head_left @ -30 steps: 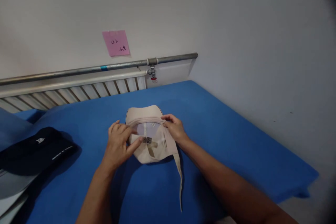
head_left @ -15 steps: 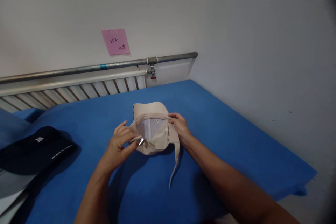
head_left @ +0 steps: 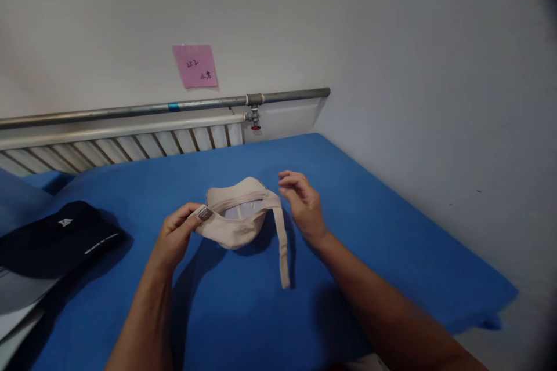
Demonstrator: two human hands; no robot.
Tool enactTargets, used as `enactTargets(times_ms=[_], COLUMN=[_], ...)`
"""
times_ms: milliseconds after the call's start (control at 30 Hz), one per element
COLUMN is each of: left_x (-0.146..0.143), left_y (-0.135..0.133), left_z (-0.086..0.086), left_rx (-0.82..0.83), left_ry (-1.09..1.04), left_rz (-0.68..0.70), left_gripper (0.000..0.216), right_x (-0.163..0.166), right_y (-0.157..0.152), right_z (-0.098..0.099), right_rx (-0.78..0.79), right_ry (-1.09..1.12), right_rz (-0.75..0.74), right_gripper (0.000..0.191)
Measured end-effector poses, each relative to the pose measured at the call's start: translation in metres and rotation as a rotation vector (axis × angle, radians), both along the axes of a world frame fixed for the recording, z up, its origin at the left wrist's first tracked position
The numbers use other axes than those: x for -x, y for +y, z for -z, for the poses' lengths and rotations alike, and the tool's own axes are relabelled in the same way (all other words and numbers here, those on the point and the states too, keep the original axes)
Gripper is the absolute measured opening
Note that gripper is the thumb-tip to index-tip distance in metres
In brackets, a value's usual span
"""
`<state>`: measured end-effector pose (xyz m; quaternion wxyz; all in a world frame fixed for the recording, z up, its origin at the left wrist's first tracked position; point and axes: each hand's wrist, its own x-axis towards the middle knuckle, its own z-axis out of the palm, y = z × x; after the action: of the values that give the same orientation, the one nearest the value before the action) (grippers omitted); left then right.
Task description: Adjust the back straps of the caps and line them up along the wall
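A beige baseball cap is held just over the blue sheet, its inside partly showing and its brim pointing away from me. My left hand pinches the cap's left side, thumb beside a small label. From the right side of the cap a long beige strap hangs down with its end loose. My right hand is just right of the strap's upper end, fingers bent and apart from the thumb, with nothing seen in it.
On the left lies a dark cap with white lettering, on top of grey and white caps. A blue sheet covers the surface. Behind it are a radiator, a metal pipe and a pink note on the wall.
My right hand has let go of the cap's right side and moved slightly away. The cap has shifted left and tilted, its opening now narrower. My left hand has moved left with it.
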<state>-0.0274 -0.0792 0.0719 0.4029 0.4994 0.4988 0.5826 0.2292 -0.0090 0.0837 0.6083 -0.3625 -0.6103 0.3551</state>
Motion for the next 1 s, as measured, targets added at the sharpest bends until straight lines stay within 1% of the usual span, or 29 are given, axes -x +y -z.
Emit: enactTargets(times_ms=[33,67,100,133,167,200,233,267,367,433,533,633,700,733,767,800,867,933,1000], left_x=[-0.001,-0.002,-0.004,-0.004,-0.005,-0.004,-0.004,-0.003,0.002,0.004,0.007,0.009,0.009,0.009,0.009,0.008,0.007,0.007,0.007], left_y=[0.0,0.0,0.001,0.001,0.001,0.002,0.002,0.003,0.004,0.004,0.005,0.004,0.004,0.004,0.003,0.003,0.001,-0.001,-0.004], left_z=[-0.001,-0.003,-0.005,-0.006,-0.007,-0.008,-0.008,-0.008,-0.007,-0.005,-0.002,0.002,0.002,0.001,0.0,-0.001,-0.005,-0.008,-0.01], left_rx=[-0.002,-0.005,-0.007,-0.01,-0.012,-0.013,-0.01,-0.004,0.01,0.01,0.022,0.028,0.014,-0.004,-0.03,-0.061,-0.117,-0.11,-0.054], left_ry=[-0.025,-0.051,-0.076,-0.1,-0.123,-0.145,-0.167,-0.188,-0.233,-0.258,-0.271,-0.242,-0.207,-0.179,-0.145,-0.106,-0.029,0.018,0.032], left_rz=[0.007,0.011,0.012,0.01,0.0,-0.017,-0.036,-0.052,-0.078,-0.076,-0.066,-0.043,-0.013,0.005,0.027,0.054,0.121,0.192,0.252], left_gripper=[0.021,0.02,0.019,0.019,0.018,0.018,0.018,0.018,0.017,0.017,0.018,0.019,0.018,0.017,0.015,0.013,0.01,0.01,0.012], right_x=[-0.001,-0.001,-0.001,-0.001,-0.001,-0.001,-0.003,-0.006,-0.019,-0.025,-0.026,-0.018,-0.014,-0.012,-0.011,-0.009,-0.005,0.001,0.009], right_y=[-0.009,-0.018,-0.025,-0.031,-0.035,-0.037,-0.037,-0.036,-0.027,-0.023,-0.021,-0.025,-0.029,-0.03,-0.031,-0.032,-0.033,-0.032,-0.03], right_z=[-0.007,-0.014,-0.019,-0.022,-0.024,-0.025,-0.026,-0.025,-0.019,-0.014,-0.005,-0.002,-0.006,-0.009,-0.013,-0.019,-0.033,-0.046,-0.054], right_rx=[-0.207,-0.379,-0.538,-0.663,-0.754,-0.811,-0.831,-0.818,-0.702,-0.665,-0.698,-0.724,-0.671,-0.603,-0.501,-0.367,-0.046,0.234,0.386], right_ry=[-0.09,-0.198,-0.294,-0.374,-0.44,-0.482,-0.502,-0.502,-0.48,-0.543,-0.66,-0.661,-0.591,-0.531,-0.46,-0.392,-0.296,-0.251,-0.189], right_rz=[-0.056,-0.144,-0.195,-0.218,-0.234,-0.228,-0.207,-0.173,-0.019,0.022,-0.044,-0.154,-0.26,-0.31,-0.349,-0.383,-0.468,-0.605,-0.699], right_gripper=[0.011,0.014,0.018,0.022,0.024,0.025,0.027,0.028,0.035,0.04,0.042,0.031,0.023,0.02,0.018,0.016,0.012,0.008,0.004])
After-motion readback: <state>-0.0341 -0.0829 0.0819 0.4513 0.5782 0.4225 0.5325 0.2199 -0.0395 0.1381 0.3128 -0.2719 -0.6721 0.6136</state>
